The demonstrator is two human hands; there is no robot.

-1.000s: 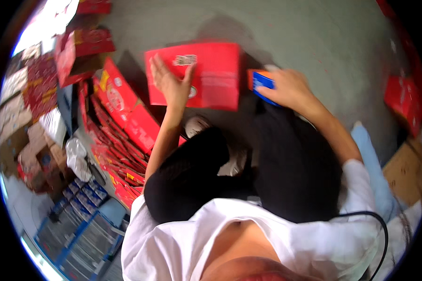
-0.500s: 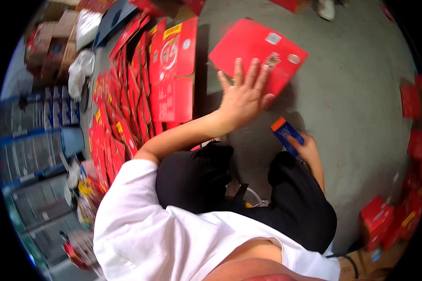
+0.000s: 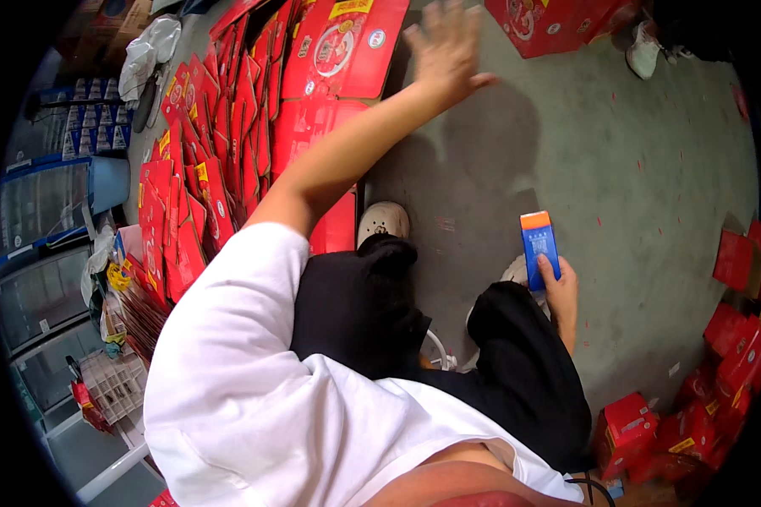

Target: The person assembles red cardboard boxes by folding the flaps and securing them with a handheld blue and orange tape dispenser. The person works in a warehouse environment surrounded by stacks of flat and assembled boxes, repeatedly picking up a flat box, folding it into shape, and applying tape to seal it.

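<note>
My left hand (image 3: 446, 52) is raised at the far end of my outstretched arm. Its fingers are spread, slightly blurred, and nothing is in them. Just left of it, flattened red cartons (image 3: 338, 51) lie at the top of a long stack. My right hand (image 3: 560, 291) is closed around the lower end of a slim blue box with an orange end (image 3: 539, 251), held upright above my right shoe. A red carton (image 3: 541, 25) stands at the top edge, right of my left hand, and is partly cut off.
More folded red cartons (image 3: 211, 160) fill the floor on the left, beside clear storage bins (image 3: 46, 207). Several red boxes (image 3: 626, 431) are heaped at the lower right. Another person's white shoe (image 3: 643, 52) shows at the upper right. Grey floor (image 3: 651, 211) extends on the right.
My left hand has moved farther out, and the red carton that was under it is gone from that spot. The blue box has turned upright in my right hand. The whole view has shifted.
</note>
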